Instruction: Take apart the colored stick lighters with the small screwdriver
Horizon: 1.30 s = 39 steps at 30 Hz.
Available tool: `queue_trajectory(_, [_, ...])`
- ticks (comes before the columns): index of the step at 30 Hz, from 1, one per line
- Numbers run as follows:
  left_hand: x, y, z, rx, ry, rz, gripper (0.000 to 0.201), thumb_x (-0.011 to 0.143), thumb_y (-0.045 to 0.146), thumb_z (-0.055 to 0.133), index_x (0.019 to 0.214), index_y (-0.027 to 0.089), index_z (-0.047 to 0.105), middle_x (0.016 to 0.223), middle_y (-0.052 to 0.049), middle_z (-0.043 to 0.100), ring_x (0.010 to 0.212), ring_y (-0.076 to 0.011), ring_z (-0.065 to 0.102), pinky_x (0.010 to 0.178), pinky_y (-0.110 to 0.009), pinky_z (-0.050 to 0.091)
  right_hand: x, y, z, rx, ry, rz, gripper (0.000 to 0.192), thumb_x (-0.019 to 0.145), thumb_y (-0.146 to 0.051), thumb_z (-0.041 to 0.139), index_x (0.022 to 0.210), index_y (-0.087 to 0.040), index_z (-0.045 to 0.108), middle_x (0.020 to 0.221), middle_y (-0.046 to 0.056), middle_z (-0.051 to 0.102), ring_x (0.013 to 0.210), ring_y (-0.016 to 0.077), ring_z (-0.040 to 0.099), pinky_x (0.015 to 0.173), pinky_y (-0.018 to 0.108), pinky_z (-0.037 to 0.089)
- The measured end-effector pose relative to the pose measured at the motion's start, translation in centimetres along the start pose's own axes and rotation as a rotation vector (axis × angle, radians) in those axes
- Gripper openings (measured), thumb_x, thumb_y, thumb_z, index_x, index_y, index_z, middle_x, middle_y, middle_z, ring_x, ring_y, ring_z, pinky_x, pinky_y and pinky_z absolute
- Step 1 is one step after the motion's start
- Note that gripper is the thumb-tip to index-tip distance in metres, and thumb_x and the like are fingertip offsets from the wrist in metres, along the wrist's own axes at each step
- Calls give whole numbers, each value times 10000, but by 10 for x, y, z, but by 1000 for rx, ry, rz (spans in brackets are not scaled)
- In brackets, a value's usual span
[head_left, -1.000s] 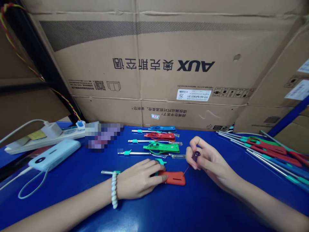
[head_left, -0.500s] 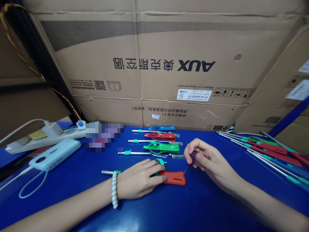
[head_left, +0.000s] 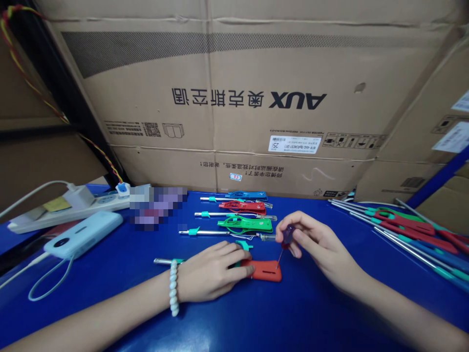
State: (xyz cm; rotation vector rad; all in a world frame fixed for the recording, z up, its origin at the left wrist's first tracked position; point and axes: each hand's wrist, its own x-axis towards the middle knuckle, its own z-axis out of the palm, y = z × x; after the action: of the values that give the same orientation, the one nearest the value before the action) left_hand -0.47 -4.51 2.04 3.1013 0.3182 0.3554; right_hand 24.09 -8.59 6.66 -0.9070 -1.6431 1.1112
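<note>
My left hand (head_left: 216, 271), with a pale bead bracelet at the wrist, holds a red plastic casing (head_left: 266, 270) down on the blue table. The casing lies flat and has a dark slot; my fingers cover its left part. A silver rod (head_left: 163, 261) and a teal piece (head_left: 244, 245) stick out around that hand. Between the thumb and fingers of my right hand (head_left: 315, 244) is a screwdriver (head_left: 288, 234) with a dark purple handle. Its thin shaft slants down, and the tip meets the casing near its right end.
Behind my hands lie a green part (head_left: 252, 225), a red part (head_left: 245, 207) and a blue part (head_left: 252, 195), with silver rods. More rods and coloured parts (head_left: 410, 230) are piled at right. A power strip (head_left: 106, 199) and light-blue power bank (head_left: 84, 234) lie left. A cardboard box (head_left: 227, 58) stands behind.
The screwdriver handle in my right hand has tipped slightly left and upright, while its tip stays on the casing. My left hand has not visibly moved.
</note>
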Motion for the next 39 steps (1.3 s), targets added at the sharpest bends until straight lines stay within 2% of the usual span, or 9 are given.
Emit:
queue_trajectory(8, [0,0,0,11,-18,-5,354,896,115,395,1238,170,466,1201,-110,529,984,-240,483,827,-352,441,-2,1,-1,-16,41,-27,214,893,-416,551,949,-210,535,752,17,605,620,119,504,513,218,387])
queue_trajectory(13, [-1,0,1,3,-39,-8,363,899,120,391,1253,168,454,1217,-110,518,1000,-247,475,841,-361,439,-1,-7,-3,-115,63,12,201,914,-389,510,901,-191,541,803,43,648,477,89,457,470,242,384])
queue_trajectory(17, [-1,-1,1,-6,-38,-7,354,902,123,394,1247,163,460,1212,-111,516,997,-247,476,844,-366,439,8,4,-23,-192,319,-110,176,932,-385,462,930,-213,499,806,26,622,503,112,503,494,257,412])
queue_trajectory(20, [-1,-1,1,-5,-34,-4,349,901,124,401,1241,163,464,1205,-110,519,990,-245,479,843,-364,439,18,27,-49,-585,505,-272,137,950,-327,409,938,-219,492,875,32,616,599,132,549,622,287,442])
queue_trajectory(22, [-1,-1,1,0,-31,-4,349,902,125,401,1242,166,464,1204,-109,520,989,-244,479,846,-361,439,23,43,-65,-947,384,-270,148,945,-293,390,948,-208,512,894,52,617,730,181,595,701,317,440])
queue_trajectory(26, [-1,0,1,7,-29,-5,349,905,125,392,1243,171,465,1197,-111,525,990,-240,477,848,-352,438,28,65,-79,-1301,15,-104,187,930,-182,324,937,-179,511,914,85,624,803,204,607,698,309,448])
queue_trajectory(30, [-1,-1,1,12,-31,-4,348,902,124,395,1239,172,468,1194,-109,527,988,-242,476,839,-356,443,26,62,-71,-1460,-99,-7,83,847,-176,463,855,-162,545,846,87,644,711,224,606,680,341,435])
queue_trajectory(35, [-1,-1,2,12,-36,-6,353,902,125,402,1247,166,463,1202,-111,522,988,-244,477,841,-364,444,18,43,-43,-1399,-68,-156,161,872,-166,433,818,-152,584,814,86,636,750,213,581,743,357,414])
queue_trajectory(39, [-1,0,2,7,-38,-11,350,901,122,412,1245,161,462,1195,-108,524,978,-243,476,841,-362,444,8,33,-17,-947,-376,-109,126,830,-114,480,831,-173,592,791,15,614,685,125,559,618,221,410])
